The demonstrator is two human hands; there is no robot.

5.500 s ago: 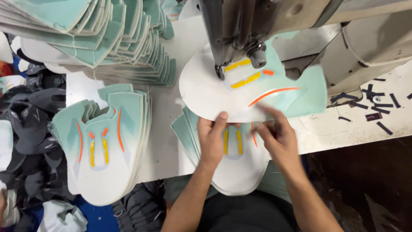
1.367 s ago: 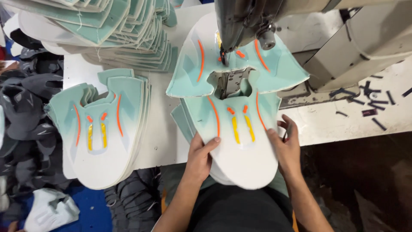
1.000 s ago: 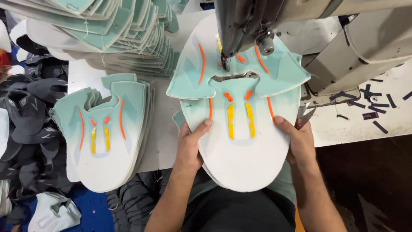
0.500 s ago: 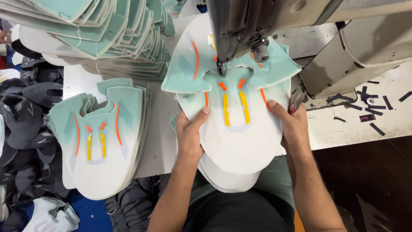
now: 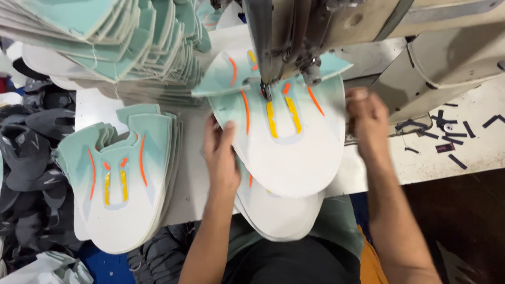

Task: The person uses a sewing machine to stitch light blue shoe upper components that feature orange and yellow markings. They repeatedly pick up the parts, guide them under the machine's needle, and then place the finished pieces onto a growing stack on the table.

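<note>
Both forearms reaching up from the bottom edge toward the sewing machine. Left hand laid flat, palm down, fingers stretched nearly straight and pressing the left edge of the top shoe-upper panel. Right hand blurred, fingers curled at the panel's right edge, touching it; whether pinching or only pushing, cannot tell. Panel white fading to mint, with orange and yellow stripes, lying under the needle area, its narrow end joined by another mint piece beyond the needle. More like panels stacked beneath, overhanging the near edge of the white counter. Left of the hands, a neat pile of the same panels; behind it, a tall fanned stack. Dark offcuts scattered on the counter at right. Heap of dark cloth pieces at far left.
</note>
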